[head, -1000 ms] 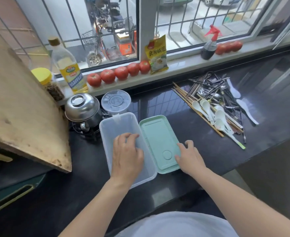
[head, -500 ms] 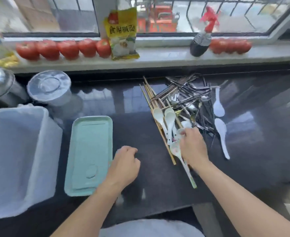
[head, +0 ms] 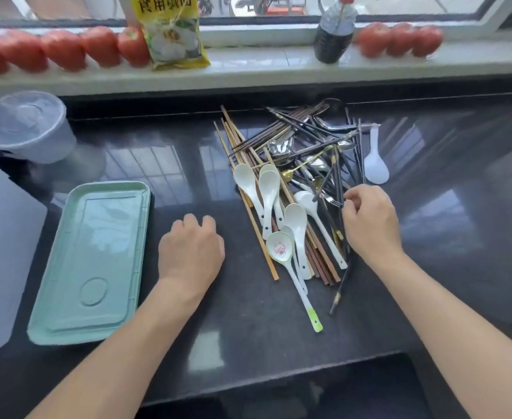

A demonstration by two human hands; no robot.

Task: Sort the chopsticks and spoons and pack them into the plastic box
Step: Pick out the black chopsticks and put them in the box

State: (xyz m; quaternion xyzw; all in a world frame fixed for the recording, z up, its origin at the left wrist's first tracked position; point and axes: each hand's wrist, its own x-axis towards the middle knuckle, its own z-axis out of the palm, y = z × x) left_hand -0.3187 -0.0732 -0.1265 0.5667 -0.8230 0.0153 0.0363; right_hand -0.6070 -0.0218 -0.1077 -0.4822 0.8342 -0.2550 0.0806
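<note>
Left grip rested knuckles-up on the dark surface, fingers curled under, holding nothing. Further left lay the plastic box, only partly in frame and apparently empty, with its green lid flat just beside it.

Right of that grip sprawled the unsorted heap: wooden chopsticks along the near-left edge, white spoons lying across them, dark chopsticks and metal spoons tangled behind. Apart from the heap, at its far right, lay one more white spoon.

Right grip hovered over the heap's right side, thumb and fingers drawn together near the dark sticks; could not tell whether anything was pinched yet.

Judged as the very start of sorting, nothing packed. Called next for closing on one kind only, drawing it clear lengthwise without dragging the tangle, then carrying it leftward across to the box.
</note>
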